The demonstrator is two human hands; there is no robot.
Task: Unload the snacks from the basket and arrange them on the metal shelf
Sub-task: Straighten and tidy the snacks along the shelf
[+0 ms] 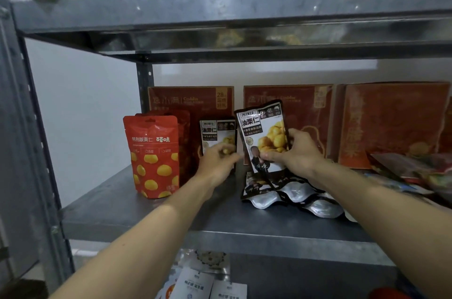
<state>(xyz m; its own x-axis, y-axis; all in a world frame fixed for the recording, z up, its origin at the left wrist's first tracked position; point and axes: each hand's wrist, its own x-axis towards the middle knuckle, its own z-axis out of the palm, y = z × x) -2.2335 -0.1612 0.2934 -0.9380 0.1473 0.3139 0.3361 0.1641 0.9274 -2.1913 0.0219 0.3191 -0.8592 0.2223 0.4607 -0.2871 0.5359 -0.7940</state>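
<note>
Right hand (297, 152): gripping a black chestnut pack (263, 134) by its lower edge, held upright above the shelf (151, 210), seemingly to stand it in line.
Left hand (217, 159): blurred; fingers curled on the standing pack (216, 133), apparently steadying it.
Red pouches (152, 154): upright at left, faces forward.
Pile (293, 194): more packs lying flat beneath, unsorted.
Basket: out of view.

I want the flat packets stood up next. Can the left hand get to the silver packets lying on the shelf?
Probably yes: the silver packets lie near the shelf front, uncovered. The left hand must first release the standing packet.
</note>
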